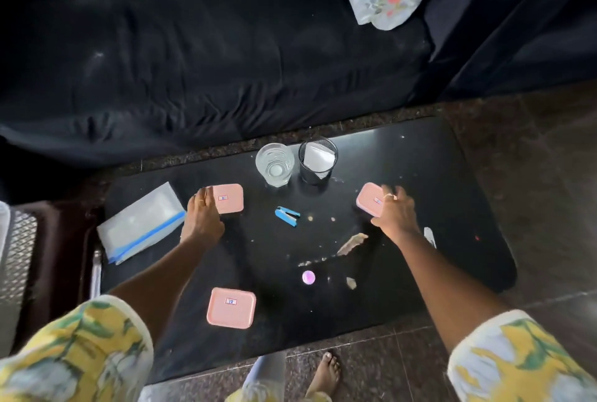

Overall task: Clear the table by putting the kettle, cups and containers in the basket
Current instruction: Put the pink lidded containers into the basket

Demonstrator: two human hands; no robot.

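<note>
A glossy black desk [420, 169] stood before a dark sofa [193, 62]. The left hand [202, 219] clasped the left pink container [230, 198] by its edge; the right hand [396, 212] curled over the right pink container [367, 198].

**Floral sleeves, two rings, one bare foot**

Two short, loose sleeves are worn. The left sleeve [74, 353] and the right sleeve [517, 359] are printed with yellow blooms and green leaves on a pale blue-white ground. Each is finished with a plain cream band at the hem, and the forearms are left uncovered below it. A thin gold-coloured ring [201, 201] is worn on a finger of the left hand [202, 217]. A second ring [388, 197] is worn on a finger of the right hand [395, 211]. At the lower edge a bare foot [326, 372] is seen beside a pale trouser leg [266, 369].
</note>
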